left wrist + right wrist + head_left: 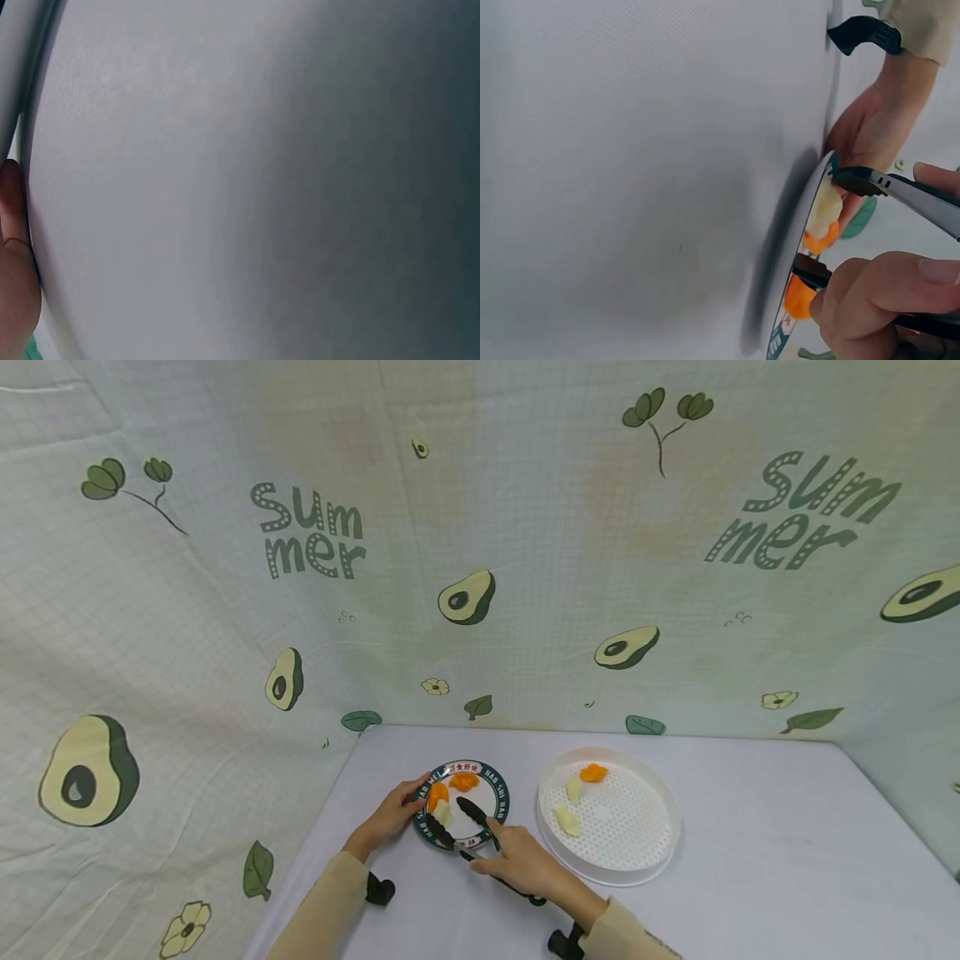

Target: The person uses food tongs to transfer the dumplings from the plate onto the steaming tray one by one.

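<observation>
A small plate [501, 799] with a dark teal rim lies on the white table and carries two orange food pieces [464, 781] and a pale yellow piece [444, 813]. My left hand [397, 812] grips the plate's left rim, thumb on top. My right hand [513, 858] holds black tongs [474, 812], whose arms are spread over the plate on either side of the pale piece. In the right wrist view the tongs [900, 192] straddle the pale piece [825, 211] at the plate's edge [808, 225], with my right hand's fingers [877, 296] curled on them. The left wrist view shows only a finger [10, 217] against white cloth.
A round white perforated tray [645, 852] sits right of the plate and holds one orange piece [593, 772] and two pale pieces [565, 820]. Avocado-print cloth walls [480, 568] close in the back and left. White table [787, 860] stretches to the right.
</observation>
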Available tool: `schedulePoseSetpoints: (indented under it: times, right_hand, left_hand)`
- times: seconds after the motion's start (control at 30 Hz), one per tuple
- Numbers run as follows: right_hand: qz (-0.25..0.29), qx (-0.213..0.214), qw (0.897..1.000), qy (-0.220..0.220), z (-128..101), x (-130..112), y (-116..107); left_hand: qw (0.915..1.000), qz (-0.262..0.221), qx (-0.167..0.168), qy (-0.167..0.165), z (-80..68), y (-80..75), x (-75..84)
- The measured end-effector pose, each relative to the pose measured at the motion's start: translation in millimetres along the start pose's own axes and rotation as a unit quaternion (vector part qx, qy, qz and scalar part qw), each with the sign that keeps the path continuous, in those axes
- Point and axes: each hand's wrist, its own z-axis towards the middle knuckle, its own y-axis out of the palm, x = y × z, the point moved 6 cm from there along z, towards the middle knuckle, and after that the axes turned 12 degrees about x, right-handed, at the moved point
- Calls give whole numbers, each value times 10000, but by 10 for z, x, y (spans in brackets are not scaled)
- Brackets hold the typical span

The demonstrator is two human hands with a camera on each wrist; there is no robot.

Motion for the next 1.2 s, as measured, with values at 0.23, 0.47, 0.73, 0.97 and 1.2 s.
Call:
schedulePoseSetpoints:
  times: [0.23,0.47,0.73,0.97,1.2]
  right_hand:
    - [-155,-15,9999,-31,2,-55,11]
    - [-171,-28,9998,-32,-14,-90,21]
    - [24,-65,10000,-36,-9,-71,59]
    - [-19,-22,10000,-55,-10,-63,60]
    - [-78,-3,10000,-49,-8,-75,55]
  left_hand:
    - [10000,7,1,-33,-4,-7,9]
    - [10000,10,-38,-68,-1,-1,-9]
    - [10000,7,-4,-72,5,-8,-6]
    - [9999,-62,-2,-130,-5,6,-6]
    - [9999,-86,26,-114,-5,2,1]
